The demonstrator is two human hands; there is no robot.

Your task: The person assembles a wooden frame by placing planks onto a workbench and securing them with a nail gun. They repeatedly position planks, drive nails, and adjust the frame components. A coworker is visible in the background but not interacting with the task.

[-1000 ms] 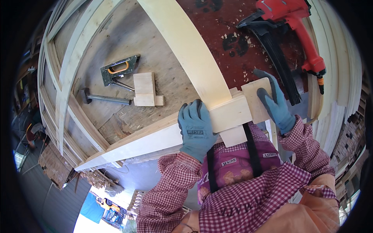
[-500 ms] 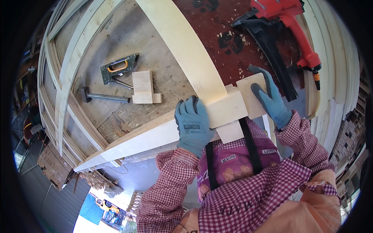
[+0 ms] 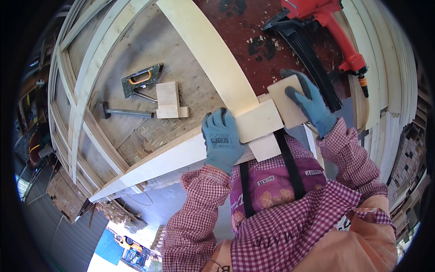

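Both of my hands wear blue-grey work gloves. My left hand [image 3: 222, 141] is wrapped over a pale wooden rail [image 3: 158, 164], beside a corner where several wood pieces meet. A flat rectangular wooden block [image 3: 260, 120] lies across that corner, just right of my left fingers. From above, a long curved wooden slat [image 3: 210, 54] runs down to it. Below the block, a small wooden piece [image 3: 265, 147] sticks out toward my apron. My right hand [image 3: 316, 105] grips another flat wooden block [image 3: 287, 102], thumb on its face, close to the corner's right end.
On the worktable lie a hammer [image 3: 129, 112], a hand stapler [image 3: 142, 80] and a stack of small wood blocks [image 3: 168, 100]. A red nail gun [image 3: 340, 34] with a black magazine rests beyond my right hand. Curved slats [image 3: 385, 59] are stacked at the right.
My right hand has shifted slightly up and left with its block, which is now turned more on its angle. My left hand keeps its place on the rail. The whole view has moved a little.
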